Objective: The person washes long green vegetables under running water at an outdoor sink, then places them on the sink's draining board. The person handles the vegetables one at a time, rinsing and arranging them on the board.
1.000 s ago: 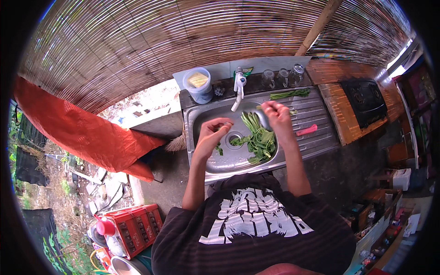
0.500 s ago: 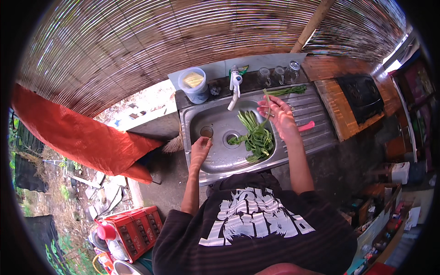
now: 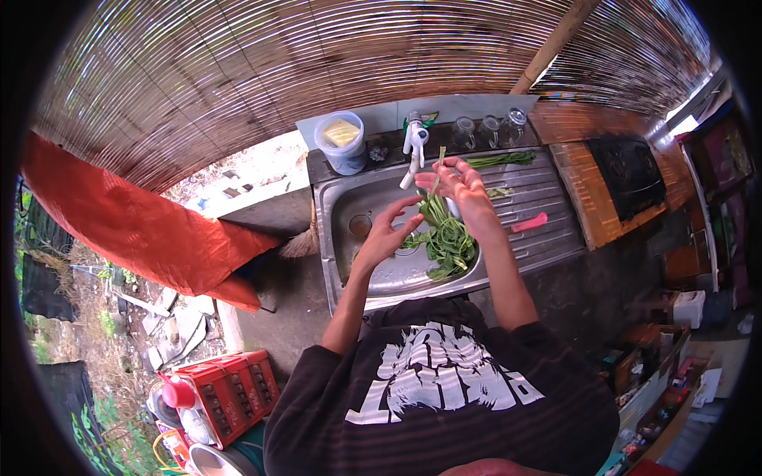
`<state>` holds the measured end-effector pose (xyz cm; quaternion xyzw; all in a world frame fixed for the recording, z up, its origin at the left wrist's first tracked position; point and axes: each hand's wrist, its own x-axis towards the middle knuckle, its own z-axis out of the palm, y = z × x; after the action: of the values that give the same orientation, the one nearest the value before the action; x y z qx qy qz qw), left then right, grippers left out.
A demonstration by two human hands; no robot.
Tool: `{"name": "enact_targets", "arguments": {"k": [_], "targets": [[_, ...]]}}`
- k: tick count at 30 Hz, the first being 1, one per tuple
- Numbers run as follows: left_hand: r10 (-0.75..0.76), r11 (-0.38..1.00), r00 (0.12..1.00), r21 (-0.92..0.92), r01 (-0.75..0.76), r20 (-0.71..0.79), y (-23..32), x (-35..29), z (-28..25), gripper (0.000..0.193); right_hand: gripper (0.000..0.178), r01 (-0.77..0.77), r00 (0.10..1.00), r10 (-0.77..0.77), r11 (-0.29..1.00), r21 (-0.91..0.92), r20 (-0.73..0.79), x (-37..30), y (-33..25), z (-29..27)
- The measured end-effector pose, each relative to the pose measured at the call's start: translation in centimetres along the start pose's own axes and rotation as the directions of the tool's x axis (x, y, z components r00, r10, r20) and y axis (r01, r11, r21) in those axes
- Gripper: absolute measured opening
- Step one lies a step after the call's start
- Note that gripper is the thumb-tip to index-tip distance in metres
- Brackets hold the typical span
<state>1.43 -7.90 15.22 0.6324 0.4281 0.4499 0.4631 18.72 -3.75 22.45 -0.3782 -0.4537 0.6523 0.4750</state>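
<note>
My right hand (image 3: 468, 194) is over the right half of the steel sink (image 3: 336, 208), its fingers closed on a leafy green stem (image 3: 440, 161) whose pale end points up. Leaves of it seem to hang toward the pile below. My left hand (image 3: 387, 230) reaches in from the left with fingers apart, close to the stem and holding nothing I can see. Beneath both hands a heap of leafy greens (image 3: 451, 247) rests in the basin. A small clear glass (image 3: 359, 226) sits at the basin's left side, and the white faucet (image 3: 414, 147) rises just behind my hands.
On the ridged drainboard (image 3: 548, 186) lie a bunch of green stems (image 3: 502, 159) and a pink handle (image 3: 529, 223). Several glass mugs (image 3: 490, 131) and a white tub (image 3: 341, 151) with a yellow sponge-like block line the back ledge. A black stove (image 3: 627, 176) stands at the right.
My left hand has left the glass and moved right, opening near the greens. My right hand has shifted slightly left with the stem, toward the faucet.
</note>
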Motion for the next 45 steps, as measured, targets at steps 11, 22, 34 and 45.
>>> {"name": "enact_targets", "arguments": {"k": [11,22,34,45], "targets": [[-0.254,0.844,0.963,-0.465,0.268,0.095,-2.2,-0.5,-1.6,0.022,0.018,-0.018,0.975,-0.034,0.972,-0.233,-0.219,3.2,2.4,-2.7],[-0.456,0.754,0.888,-0.554,0.353,-0.055,-5.8,-2.7,-3.8,0.016,0.078,-0.059,0.980,-0.094,0.701,-0.711,-0.174,7.4,6.5,-2.1],[-0.695,0.633,0.716,-0.532,0.563,-0.069,-15.1,0.9,-2.1,0.013,0.056,0.156,0.986,-0.154,0.691,-0.706,0.067,11.1,6.7,-6.7],[-0.590,0.611,0.804,-0.690,0.388,-0.071,-16.4,3.7,0.4,0.025,0.026,-0.650,0.759,0.651,0.759,0.029,-0.016,7.8,21.1,-5.3]]}}
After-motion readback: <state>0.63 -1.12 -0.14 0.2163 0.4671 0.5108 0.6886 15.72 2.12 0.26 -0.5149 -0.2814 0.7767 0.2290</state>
